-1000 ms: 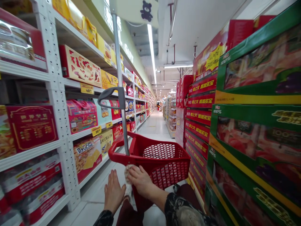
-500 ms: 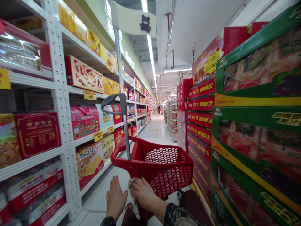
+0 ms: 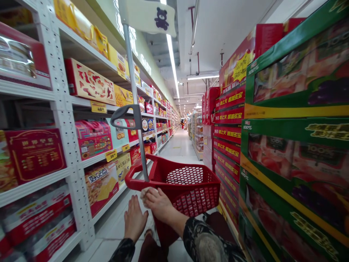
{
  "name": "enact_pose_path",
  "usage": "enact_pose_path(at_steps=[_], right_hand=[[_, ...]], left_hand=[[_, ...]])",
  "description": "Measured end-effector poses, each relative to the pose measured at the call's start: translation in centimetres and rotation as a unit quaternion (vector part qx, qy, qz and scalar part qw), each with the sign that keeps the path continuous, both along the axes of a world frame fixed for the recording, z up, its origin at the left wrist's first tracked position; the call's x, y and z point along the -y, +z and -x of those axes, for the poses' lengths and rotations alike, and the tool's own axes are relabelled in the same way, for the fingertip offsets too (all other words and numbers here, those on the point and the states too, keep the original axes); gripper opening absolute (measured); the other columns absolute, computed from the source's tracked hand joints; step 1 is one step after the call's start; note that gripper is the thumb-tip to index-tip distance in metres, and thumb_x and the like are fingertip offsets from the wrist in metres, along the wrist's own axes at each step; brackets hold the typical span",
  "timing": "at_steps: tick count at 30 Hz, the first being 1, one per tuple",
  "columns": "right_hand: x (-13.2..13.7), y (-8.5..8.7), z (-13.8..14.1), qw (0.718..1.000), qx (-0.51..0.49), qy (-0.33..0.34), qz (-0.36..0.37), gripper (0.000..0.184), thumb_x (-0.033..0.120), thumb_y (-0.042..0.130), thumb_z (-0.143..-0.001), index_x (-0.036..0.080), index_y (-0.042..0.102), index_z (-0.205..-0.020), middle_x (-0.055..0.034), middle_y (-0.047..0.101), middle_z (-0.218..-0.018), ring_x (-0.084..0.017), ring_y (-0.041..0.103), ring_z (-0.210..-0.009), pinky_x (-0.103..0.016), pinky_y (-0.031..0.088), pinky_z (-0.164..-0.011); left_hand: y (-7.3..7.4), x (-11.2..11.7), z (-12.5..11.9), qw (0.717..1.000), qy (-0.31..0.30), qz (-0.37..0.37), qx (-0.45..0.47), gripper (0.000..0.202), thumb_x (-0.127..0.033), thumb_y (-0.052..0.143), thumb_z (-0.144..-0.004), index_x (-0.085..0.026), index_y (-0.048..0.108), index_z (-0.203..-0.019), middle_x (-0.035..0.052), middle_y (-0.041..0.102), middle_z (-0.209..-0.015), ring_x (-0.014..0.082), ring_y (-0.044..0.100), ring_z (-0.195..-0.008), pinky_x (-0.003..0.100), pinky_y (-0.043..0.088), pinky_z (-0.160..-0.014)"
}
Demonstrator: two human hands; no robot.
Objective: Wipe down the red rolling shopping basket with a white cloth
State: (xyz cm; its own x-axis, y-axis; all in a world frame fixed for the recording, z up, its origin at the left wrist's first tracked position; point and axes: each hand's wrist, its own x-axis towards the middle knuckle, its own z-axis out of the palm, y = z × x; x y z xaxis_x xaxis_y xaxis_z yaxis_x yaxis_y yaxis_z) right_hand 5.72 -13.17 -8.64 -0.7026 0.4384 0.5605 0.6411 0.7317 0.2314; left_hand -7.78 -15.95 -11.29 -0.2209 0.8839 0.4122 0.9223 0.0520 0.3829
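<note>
Directly ahead stands a red plastic shopping cart (image 3: 188, 193) with a perforated basket and a tall grey pole (image 3: 135, 98). A grey loop handle (image 3: 124, 118) sits partway up the pole, and a pale flag with a bear (image 3: 152, 18) tops it. My right hand (image 3: 158, 203) holds a crumpled whitish cloth (image 3: 145, 193) against the cart's near side, just below the red rim. To its left, my left hand (image 3: 135, 218) is raised with fingers stretched out and holds nothing. It is apart from the cart.
White shelving (image 3: 61, 120) with boxed goods and yellow price tags lines the left. On the right rise stacked green cartons (image 3: 297, 112) and red cartons (image 3: 227, 131) close to the cart. A tiled aisle (image 3: 178, 145) runs between them into the distance.
My right hand has moved up and slightly left with the cloth, nearer the cart's rim. My left hand stays nearly in place. The whole view has shifted a little.
</note>
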Motion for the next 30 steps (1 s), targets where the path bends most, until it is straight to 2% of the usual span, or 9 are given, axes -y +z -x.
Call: enact_pose_path(at_steps=[3,5,11,13,15,20,22,26,30], right_hand=[[0.7,-2.4,-1.1,0.998,0.032,0.001,0.047,0.025,0.025,0.042,-0.092,0.020,0.052,-0.115,-0.0051,0.055,-0.121,-0.018,0.035,-0.125,-0.044,0.032,-0.101],[1.1,-2.5,-1.4,0.997,0.038,0.000,0.071,0.026,0.024,0.045,-0.090,0.020,0.052,-0.115,-0.0054,0.055,-0.123,-0.018,0.036,-0.125,-0.044,0.031,-0.101],[0.2,2.6,0.4,0.997,-0.069,0.006,0.021,0.033,0.021,0.040,-0.092,0.021,0.049,-0.124,-0.0039,0.042,-0.139,-0.019,0.023,-0.134,-0.043,0.023,-0.107],[-0.1,3.4,0.7,0.998,-0.059,0.004,0.018,0.032,0.022,0.038,-0.093,0.021,0.050,-0.122,-0.0040,0.043,-0.138,-0.019,0.024,-0.133,-0.043,0.023,-0.107],[-0.1,2.8,0.4,0.999,-0.027,0.003,0.030,0.030,0.023,0.037,-0.093,0.020,0.051,-0.120,-0.0046,0.046,-0.135,-0.020,0.027,-0.132,-0.043,0.024,-0.106],[1.0,-1.1,-1.3,0.995,0.049,-0.002,0.091,0.028,0.022,0.041,-0.091,0.023,0.052,-0.116,-0.0048,0.053,-0.127,-0.019,0.034,-0.127,-0.045,0.030,-0.101],[1.0,-1.3,-1.6,0.994,0.048,0.001,0.102,0.030,0.023,0.042,-0.090,0.022,0.052,-0.118,-0.0055,0.052,-0.128,-0.019,0.036,-0.126,-0.045,0.031,-0.101],[0.3,2.0,-0.9,0.994,-0.086,-0.019,0.063,0.036,0.021,0.041,-0.089,0.022,0.049,-0.124,-0.0054,0.045,-0.136,-0.017,0.028,-0.131,-0.040,0.024,-0.105],[-0.4,5.3,-0.2,0.973,-0.206,-0.081,0.068,0.042,0.016,0.039,-0.087,0.021,0.046,-0.128,-0.0075,0.040,-0.140,-0.018,0.028,-0.132,-0.040,0.024,-0.105]], left_hand=[[-0.3,0.3,0.0,1.000,-0.001,0.006,0.015,0.067,-0.022,0.041,-0.079,-0.008,0.016,-0.139,0.0194,0.023,-0.146,0.0276,0.017,-0.137,0.050,0.026,-0.105],[-0.3,0.6,0.2,1.000,0.001,0.015,0.025,0.070,-0.020,0.043,-0.077,-0.008,0.015,-0.139,0.0199,0.023,-0.146,0.0282,0.016,-0.137,0.051,0.025,-0.104],[1.1,1.2,0.4,0.998,-0.001,0.025,0.050,0.072,-0.019,0.047,-0.074,-0.007,0.017,-0.138,0.0202,0.021,-0.147,0.0288,0.016,-0.137,0.053,0.023,-0.105],[1.6,1.2,0.2,0.999,-0.006,0.022,0.050,0.072,-0.020,0.047,-0.074,-0.007,0.017,-0.138,0.0207,0.021,-0.147,0.0294,0.016,-0.137,0.053,0.022,-0.105],[1.9,1.2,-0.1,0.999,-0.012,0.019,0.046,0.072,-0.019,0.047,-0.074,-0.007,0.017,-0.138,0.0209,0.021,-0.147,0.0295,0.016,-0.137,0.053,0.022,-0.106],[1.6,1.1,-0.5,0.999,-0.018,0.022,0.031,0.070,-0.018,0.043,-0.075,-0.004,0.017,-0.138,0.0209,0.020,-0.147,0.0285,0.016,-0.137,0.052,0.022,-0.105],[1.2,0.9,-0.3,0.999,-0.012,0.027,0.027,0.069,-0.018,0.042,-0.075,-0.004,0.018,-0.138,0.0205,0.021,-0.147,0.0283,0.017,-0.137,0.052,0.023,-0.105],[1.1,0.5,0.2,0.999,-0.004,0.020,0.027,0.069,-0.017,0.043,-0.074,-0.007,0.018,-0.138,0.0196,0.021,-0.147,0.0277,0.017,-0.137,0.051,0.025,-0.104],[2.1,0.3,0.1,1.000,-0.004,0.012,0.018,0.069,-0.017,0.043,-0.075,-0.005,0.017,-0.138,0.0199,0.021,-0.147,0.0280,0.018,-0.136,0.050,0.024,-0.105]])
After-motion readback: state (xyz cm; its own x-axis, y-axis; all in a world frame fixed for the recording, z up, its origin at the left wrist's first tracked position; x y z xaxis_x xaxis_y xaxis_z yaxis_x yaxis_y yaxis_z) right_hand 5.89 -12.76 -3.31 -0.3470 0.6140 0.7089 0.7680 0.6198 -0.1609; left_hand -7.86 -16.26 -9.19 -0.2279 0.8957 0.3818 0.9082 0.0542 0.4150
